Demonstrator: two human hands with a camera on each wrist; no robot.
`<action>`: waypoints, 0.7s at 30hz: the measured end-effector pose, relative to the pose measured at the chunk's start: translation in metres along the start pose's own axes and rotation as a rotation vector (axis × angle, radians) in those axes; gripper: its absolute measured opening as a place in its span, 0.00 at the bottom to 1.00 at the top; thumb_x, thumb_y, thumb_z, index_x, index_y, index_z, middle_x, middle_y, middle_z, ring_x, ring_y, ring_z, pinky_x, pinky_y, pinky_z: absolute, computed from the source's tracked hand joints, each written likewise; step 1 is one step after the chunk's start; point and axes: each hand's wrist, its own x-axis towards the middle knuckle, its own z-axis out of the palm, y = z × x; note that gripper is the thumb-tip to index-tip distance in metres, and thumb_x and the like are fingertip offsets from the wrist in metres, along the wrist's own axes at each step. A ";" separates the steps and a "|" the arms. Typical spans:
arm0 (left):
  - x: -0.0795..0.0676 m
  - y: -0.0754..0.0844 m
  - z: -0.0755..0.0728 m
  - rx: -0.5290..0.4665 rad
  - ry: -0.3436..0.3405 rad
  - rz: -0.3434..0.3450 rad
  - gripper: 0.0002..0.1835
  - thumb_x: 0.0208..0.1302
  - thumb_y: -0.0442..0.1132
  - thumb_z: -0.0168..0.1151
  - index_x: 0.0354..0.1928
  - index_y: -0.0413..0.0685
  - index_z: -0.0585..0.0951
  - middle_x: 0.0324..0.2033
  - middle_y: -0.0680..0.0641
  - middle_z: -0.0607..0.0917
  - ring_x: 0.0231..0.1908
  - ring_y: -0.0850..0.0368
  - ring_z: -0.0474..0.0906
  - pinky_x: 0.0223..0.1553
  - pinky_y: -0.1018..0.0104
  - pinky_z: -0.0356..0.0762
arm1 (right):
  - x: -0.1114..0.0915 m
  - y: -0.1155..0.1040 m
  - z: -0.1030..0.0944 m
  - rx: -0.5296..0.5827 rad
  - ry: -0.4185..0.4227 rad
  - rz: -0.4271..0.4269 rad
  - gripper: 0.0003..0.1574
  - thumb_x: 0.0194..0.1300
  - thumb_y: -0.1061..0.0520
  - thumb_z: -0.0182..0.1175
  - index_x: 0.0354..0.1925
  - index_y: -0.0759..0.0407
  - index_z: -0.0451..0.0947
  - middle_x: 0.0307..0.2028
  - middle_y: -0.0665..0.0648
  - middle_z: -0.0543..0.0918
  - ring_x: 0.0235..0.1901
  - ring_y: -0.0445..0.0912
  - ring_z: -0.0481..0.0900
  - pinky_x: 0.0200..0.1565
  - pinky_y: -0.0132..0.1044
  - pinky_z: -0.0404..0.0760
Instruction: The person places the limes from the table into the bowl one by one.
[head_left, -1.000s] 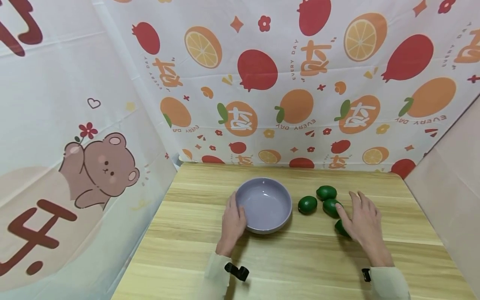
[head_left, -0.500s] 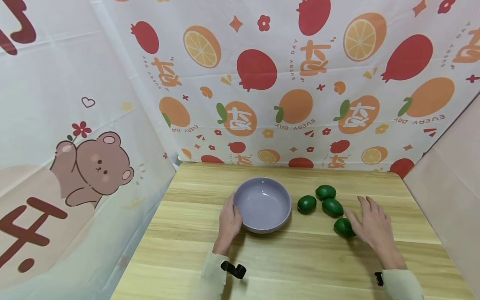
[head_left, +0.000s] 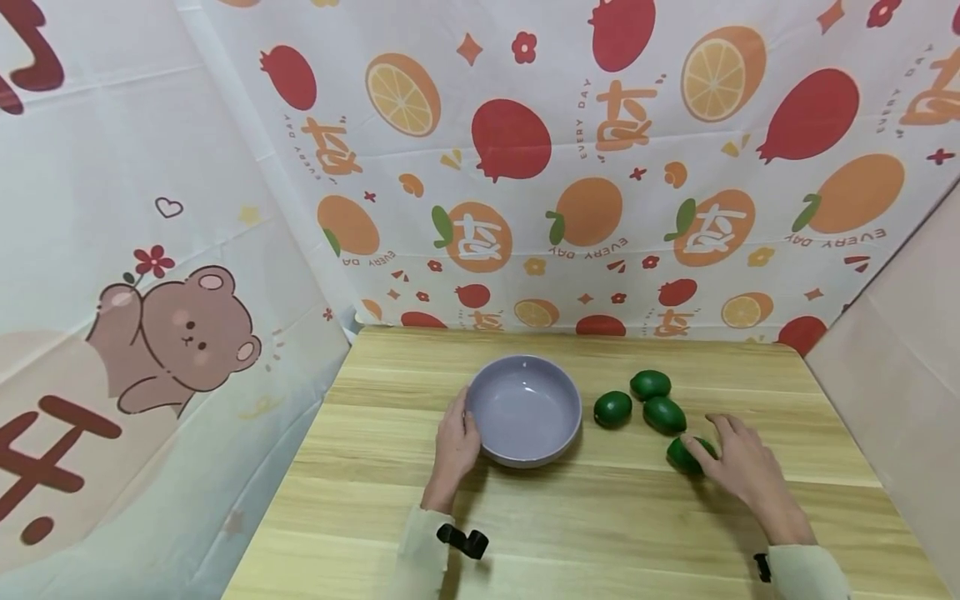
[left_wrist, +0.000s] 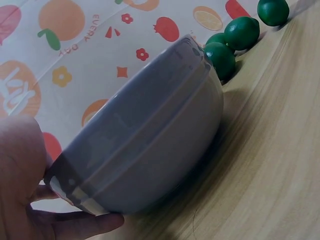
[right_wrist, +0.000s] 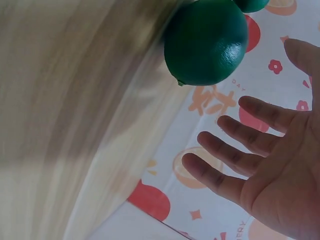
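A lavender bowl (head_left: 525, 408) stands on the wooden table, with nothing inside it. My left hand (head_left: 456, 442) holds its left side; in the left wrist view the fingers (left_wrist: 87, 226) reach round the lower wall, close to the base. Right of the bowl lie several dark green limes, three of them grouped: a left one (head_left: 612, 409), a back one (head_left: 650, 384) and a middle one (head_left: 664, 415). The nearest lime (right_wrist: 206, 42) lies by my right hand (head_left: 742, 471), whose thumb overlaps it in the head view. In the right wrist view that hand's fingers (right_wrist: 235, 150) are spread and apart from it.
The wood-grain table (head_left: 585, 533) ends at a fruit-print cloth (head_left: 517, 200) at the back. A cloth with a bear print (head_left: 195, 333) hangs on the left, and a pale wall (head_left: 900, 350) borders the right. Black straps (head_left: 463, 540) circle both wrists.
My right hand has moved right and nearer, away from the middle lime to the nearest one, its thumb now over that lime. My left hand stays at the bowl, which has hardly moved.
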 end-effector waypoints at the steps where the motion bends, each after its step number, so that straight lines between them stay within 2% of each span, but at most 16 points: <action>1: 0.000 0.000 0.000 -0.005 -0.002 0.000 0.26 0.78 0.32 0.44 0.75 0.39 0.64 0.71 0.34 0.71 0.71 0.36 0.67 0.72 0.42 0.67 | 0.000 0.000 0.001 0.001 -0.013 0.003 0.52 0.73 0.29 0.52 0.68 0.73 0.66 0.65 0.82 0.68 0.61 0.79 0.66 0.54 0.76 0.71; 5: 0.000 -0.002 0.001 -0.020 -0.008 -0.005 0.26 0.78 0.33 0.44 0.76 0.39 0.63 0.73 0.35 0.69 0.72 0.36 0.66 0.72 0.41 0.67 | -0.001 -0.001 0.004 0.005 -0.035 0.004 0.53 0.71 0.28 0.53 0.67 0.73 0.66 0.65 0.83 0.68 0.61 0.79 0.67 0.54 0.75 0.71; 21: 0.003 -0.006 0.001 -0.077 -0.018 -0.021 0.27 0.78 0.33 0.45 0.76 0.41 0.63 0.74 0.36 0.68 0.74 0.36 0.64 0.73 0.41 0.64 | 0.000 -0.002 0.012 0.006 -0.037 -0.018 0.47 0.66 0.32 0.63 0.60 0.72 0.75 0.60 0.79 0.75 0.57 0.75 0.74 0.52 0.68 0.77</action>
